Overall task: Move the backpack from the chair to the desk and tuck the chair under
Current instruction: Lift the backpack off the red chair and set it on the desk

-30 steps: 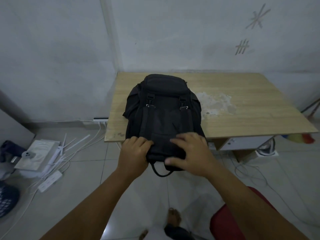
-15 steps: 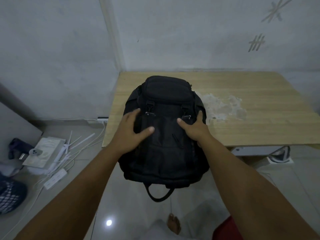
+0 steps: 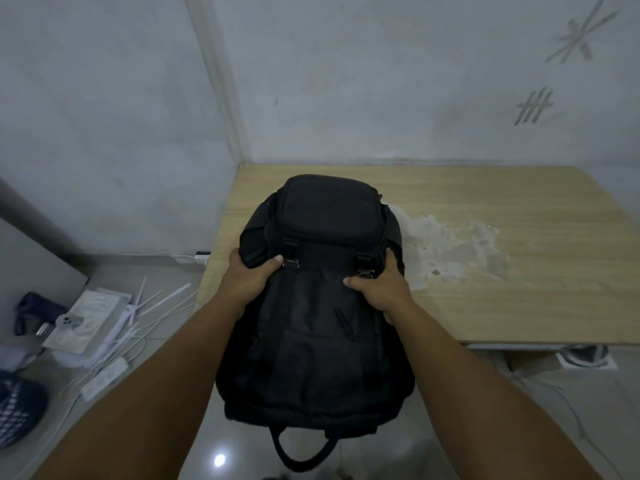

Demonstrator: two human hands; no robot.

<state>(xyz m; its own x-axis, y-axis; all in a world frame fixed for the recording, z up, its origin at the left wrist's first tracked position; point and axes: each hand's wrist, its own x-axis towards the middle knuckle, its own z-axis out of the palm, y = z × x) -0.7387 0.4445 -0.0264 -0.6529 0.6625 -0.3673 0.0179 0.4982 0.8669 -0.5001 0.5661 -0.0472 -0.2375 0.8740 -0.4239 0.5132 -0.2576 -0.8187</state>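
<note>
A black backpack point(image 3: 322, 327) lies flat on the left part of the wooden desk point(image 3: 502, 299), its top end toward the wall and its bottom end with a carry loop overhanging the desk's near edge. My left hand point(image 3: 249, 275) clutches the bag's left side just below the lid. At the buckle on the right side, my right hand point(image 3: 381, 289) grips the fabric. The chair is out of view.
The desk sits in a corner against grey walls, with a pale worn patch point(image 3: 453, 244) right of the bag. On the floor to the left lie a power strip point(image 3: 104, 379), white cables point(image 3: 156, 299), a white box point(image 3: 86, 320) and a dark shoe point(image 3: 17, 410).
My hands moved from the bag's bottom end up to its sides near the buckles and closed on it. More of the bag now overhangs the desk's near edge. The red chair has left the view.
</note>
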